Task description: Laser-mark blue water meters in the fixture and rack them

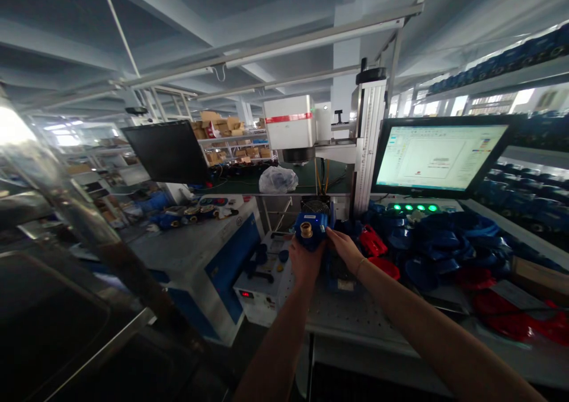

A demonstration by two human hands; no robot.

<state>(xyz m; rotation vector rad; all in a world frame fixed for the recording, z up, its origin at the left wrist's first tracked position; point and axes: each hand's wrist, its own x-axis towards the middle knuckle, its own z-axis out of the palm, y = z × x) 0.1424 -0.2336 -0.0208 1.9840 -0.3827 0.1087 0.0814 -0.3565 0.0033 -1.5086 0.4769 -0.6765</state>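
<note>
Both my hands hold a blue water meter (312, 219) with a brass threaded port facing me and a pale label on top. My left hand (306, 261) is wrapped around its lower left side. My right hand (343, 248) pinches its right side with the fingertips. Above and a little beyond the meter hangs the white marking head (288, 126), with a red stripe and a dark lens underneath. Just below my right hand a dark round-topped unit with a small label (345, 284) stands on the perforated bench plate (351, 316).
Blue parts (438, 239) and red covers (502, 313) are heaped at the right. A lit monitor (440, 156) stands behind them, beside the upright column (365, 147). On the left are a control box (262, 280), a dark monitor (169, 152) and a plastic bag (278, 179).
</note>
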